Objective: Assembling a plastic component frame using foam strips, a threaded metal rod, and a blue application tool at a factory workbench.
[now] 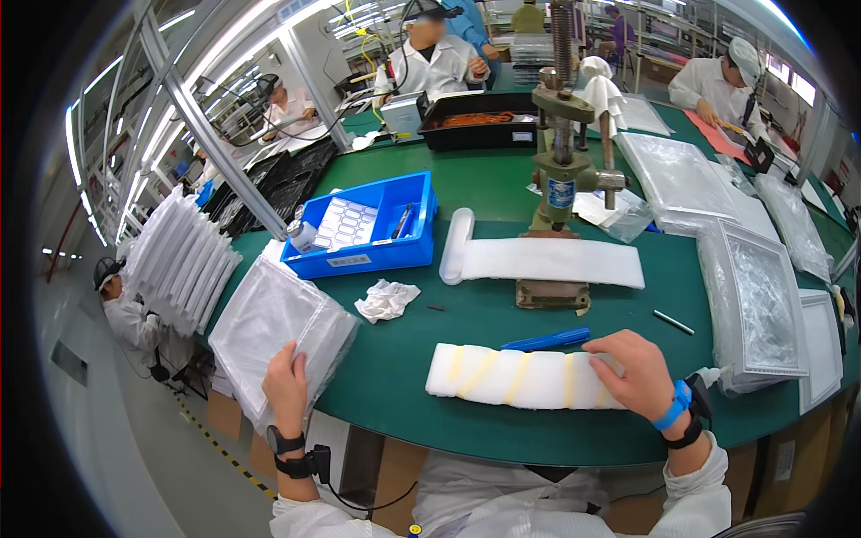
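My left hand [287, 384] is closed on the near right edge of a white frame in a clear plastic bag [269, 327], which lies tilted at the table's left side. My right hand [635, 369] is over the right end of a long white foam block [516, 378] wrapped with yellow strips. Its thumb and forefinger are apart, with nothing seen between them. Just beyond that block, near the right fingertips, lies a blue marker pen [545, 340]. A flat white foam strip [556, 260] and a rounded white piece [457, 247] rest on the press base.
A green hand press [560, 179] stands mid-table. Left of it are a blue bin [359, 260] and crumpled white tissue [387, 300]. Bagged frames [753, 305] pile up at right; white panels [175, 260] stack at left. A black tray [480, 134] and co-workers are farther back.
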Motion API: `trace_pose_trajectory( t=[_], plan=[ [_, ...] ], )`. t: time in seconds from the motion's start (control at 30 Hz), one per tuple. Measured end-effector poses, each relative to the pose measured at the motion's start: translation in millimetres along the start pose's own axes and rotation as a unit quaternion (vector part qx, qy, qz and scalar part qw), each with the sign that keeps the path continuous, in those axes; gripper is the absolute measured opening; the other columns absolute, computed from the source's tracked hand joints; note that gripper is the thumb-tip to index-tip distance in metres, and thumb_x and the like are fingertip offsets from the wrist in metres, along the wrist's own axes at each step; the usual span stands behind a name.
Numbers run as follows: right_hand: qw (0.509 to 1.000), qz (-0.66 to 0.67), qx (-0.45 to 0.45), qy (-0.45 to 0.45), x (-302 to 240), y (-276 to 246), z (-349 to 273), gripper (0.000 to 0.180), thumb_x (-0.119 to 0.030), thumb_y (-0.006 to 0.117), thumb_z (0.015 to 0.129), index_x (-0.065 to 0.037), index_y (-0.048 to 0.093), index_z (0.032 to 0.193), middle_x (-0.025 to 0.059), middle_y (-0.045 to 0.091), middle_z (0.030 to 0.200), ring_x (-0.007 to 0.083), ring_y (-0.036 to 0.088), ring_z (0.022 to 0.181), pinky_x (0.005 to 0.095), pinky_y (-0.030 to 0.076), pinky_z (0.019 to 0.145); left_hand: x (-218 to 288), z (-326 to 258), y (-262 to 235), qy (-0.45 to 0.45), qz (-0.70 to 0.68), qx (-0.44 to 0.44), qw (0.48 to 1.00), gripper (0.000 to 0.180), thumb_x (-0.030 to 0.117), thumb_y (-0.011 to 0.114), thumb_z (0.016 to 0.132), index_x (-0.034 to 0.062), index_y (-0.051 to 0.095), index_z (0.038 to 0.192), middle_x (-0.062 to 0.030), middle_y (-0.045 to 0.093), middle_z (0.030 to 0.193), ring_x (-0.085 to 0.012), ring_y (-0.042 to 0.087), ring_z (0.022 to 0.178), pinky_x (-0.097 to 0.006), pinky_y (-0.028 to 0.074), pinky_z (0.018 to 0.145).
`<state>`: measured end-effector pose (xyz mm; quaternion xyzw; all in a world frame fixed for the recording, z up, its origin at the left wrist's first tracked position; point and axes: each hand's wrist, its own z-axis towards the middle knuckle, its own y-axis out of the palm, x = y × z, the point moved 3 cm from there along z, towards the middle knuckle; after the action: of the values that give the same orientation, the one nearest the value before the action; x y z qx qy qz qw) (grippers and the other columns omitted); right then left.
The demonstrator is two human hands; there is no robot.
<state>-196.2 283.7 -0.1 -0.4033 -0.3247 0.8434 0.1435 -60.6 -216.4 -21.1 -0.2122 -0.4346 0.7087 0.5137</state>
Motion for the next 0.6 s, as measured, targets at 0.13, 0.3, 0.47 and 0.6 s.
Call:
trace_pose_trajectory(
  t=[0.13,0.3,0.47,0.6],
  plan=[
    [0.992,-0.050,-0.116,0.010,14.5,10.3,-1.7,0.027,-0.022,0.072,0.083,-0.008,0.069,0.106,0.0115,0.067,0.105,0.0301,0.062,0.100,0.0393,0.051,0.085,-6.8,6.7,17.7,0.023,-0.034,-0.004,0.999,0.031,0.021,0.065,0.090,0.0045,0.066,0.117,-0.0196,0.069,0.105,-0.0390,0.065,0.094,-0.044,0.051,0.079],
    [0.985,-0.087,-0.147,-0.029,12.4,14.2,-0.1,0.061,-0.037,0.080,0.073,-0.012,0.062,0.126,0.0111,0.063,0.118,0.0312,0.059,0.109,0.0414,0.048,0.093,7.2,11.0,6.7,-0.006,-0.018,-0.079,0.997,0.036,0.028,0.073,0.083,0.0058,0.067,0.111,-0.0201,0.069,0.096,-0.0402,0.065,0.088,-0.045,0.050,0.072],
    [0.981,-0.055,-0.186,-0.009,17.5,26.7,4.6,0.059,-0.036,0.080,0.074,-0.011,0.063,0.125,0.0115,0.065,0.113,0.0320,0.061,0.105,0.0412,0.049,0.090,-7.7,10.0,10.7,-0.051,0.006,-0.093,0.994,0.032,0.028,0.075,0.081,0.0049,0.067,0.100,-0.0205,0.068,0.082,-0.0426,0.064,0.077,-0.046,0.049,0.065],
    [0.979,-0.052,-0.198,-0.002,15.8,21.1,1.3,0.056,-0.032,0.081,0.074,-0.009,0.064,0.123,0.0124,0.066,0.111,0.0327,0.062,0.103,0.0407,0.049,0.089,-2.4,16.7,14.0,-0.052,0.013,-0.110,0.992,0.030,0.030,0.075,0.079,0.0030,0.068,0.091,-0.0219,0.066,0.079,-0.0430,0.063,0.076,-0.047,0.048,0.065]
  ],
)
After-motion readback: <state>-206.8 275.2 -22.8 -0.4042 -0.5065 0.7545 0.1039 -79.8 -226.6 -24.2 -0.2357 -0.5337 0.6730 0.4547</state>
